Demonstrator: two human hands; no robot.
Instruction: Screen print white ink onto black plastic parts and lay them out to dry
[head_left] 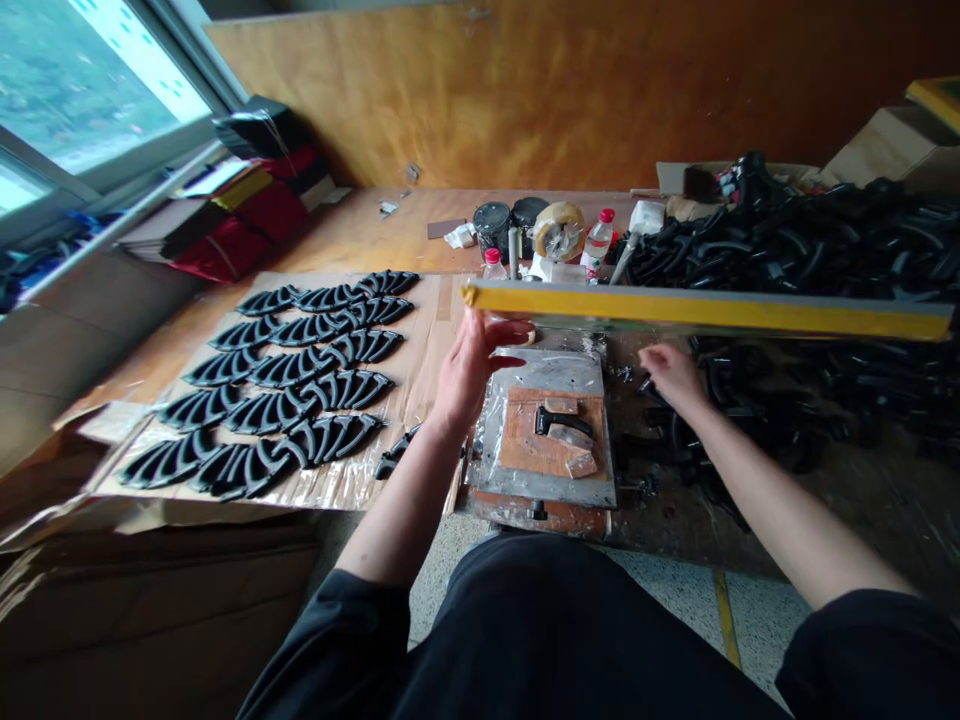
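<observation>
My left hand [466,370] holds the left end of a long yellow-edged bar or frame [705,308], seen edge-on above the bench. Its other fingers are spread below the edge. My right hand [673,375] is closed, fingers curled together, beside a scatter of small dark bits [621,374]; whatever it may hold is hidden. Between my hands lies a grey metal plate [495,440] with a wooden block [521,455] on top. A curved black part, like a handle [564,422], lies on that block.
Rows of black curved parts [285,365] lie on cardboard [420,375] at left. A large heap of black parts [810,240] fills the right side. Behind are dark tubs [492,228], a tape roll [559,228] and a red-capped bottle [598,240]. Bundled boxes [255,200] stand by the window.
</observation>
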